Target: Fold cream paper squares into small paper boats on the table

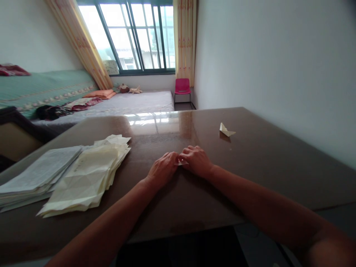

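My left hand (164, 167) and my right hand (197, 160) meet over the middle of the brown table (172, 207). Between them is a small piece of folded paper (181, 162), pinched by the fingers of both hands. Only a pale sliver of it shows; the fingers cover the rest, so its full shape is hidden. Beyond my right hand, a folded paper boat (226, 131) rests on the tabletop.
To the left lie a stack of creased cream paper (86, 174) and a pile of printed white sheets (36, 172). A wall (278, 66) borders the table on the right. Farther back are a bed (144, 102) and a pink chair (183, 86).
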Tool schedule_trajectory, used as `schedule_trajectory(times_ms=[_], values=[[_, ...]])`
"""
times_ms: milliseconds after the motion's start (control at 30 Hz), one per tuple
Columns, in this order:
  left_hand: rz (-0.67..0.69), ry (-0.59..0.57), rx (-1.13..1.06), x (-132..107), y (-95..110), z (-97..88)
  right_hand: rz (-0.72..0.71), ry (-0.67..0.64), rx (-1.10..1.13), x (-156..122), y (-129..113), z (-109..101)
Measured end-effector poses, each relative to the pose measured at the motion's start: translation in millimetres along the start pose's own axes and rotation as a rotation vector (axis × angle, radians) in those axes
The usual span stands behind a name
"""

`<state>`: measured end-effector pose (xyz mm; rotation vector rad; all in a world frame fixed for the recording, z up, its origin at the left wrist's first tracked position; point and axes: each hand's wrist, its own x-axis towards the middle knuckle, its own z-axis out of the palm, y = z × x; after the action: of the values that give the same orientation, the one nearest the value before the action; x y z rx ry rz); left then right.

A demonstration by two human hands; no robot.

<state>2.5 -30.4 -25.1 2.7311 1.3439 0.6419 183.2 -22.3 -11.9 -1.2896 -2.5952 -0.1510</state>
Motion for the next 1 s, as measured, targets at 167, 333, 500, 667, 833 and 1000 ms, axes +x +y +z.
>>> schedule_trajectory(times_ms=[167, 333, 500, 667, 833, 1000], values=[[-0.014, -0.045, 0.014, 3, -3, -1.3, 0.0, -0.019, 0.062, 2, 2, 5], [0.053, -0.108, 0.199, 3, -6, -11.6, -0.022, -0.023, 0.047, 1, 9, -1], [0.068, -0.183, 0.254, 2, -8, -19.6, -0.072, -0.148, 0.158, -5, 35, -13], [0.118, -0.195, 0.116, 0, -16, -19.1, -0.091, -0.18, 0.302, -6, 52, -13], [0.002, -0.178, -0.04, 4, -32, -12.5, -0.001, -0.246, 0.505, -3, 62, -5], [-0.147, -0.137, -0.025, 7, -33, -3.5, 0.168, -0.214, 0.537, 0, 60, 1]])
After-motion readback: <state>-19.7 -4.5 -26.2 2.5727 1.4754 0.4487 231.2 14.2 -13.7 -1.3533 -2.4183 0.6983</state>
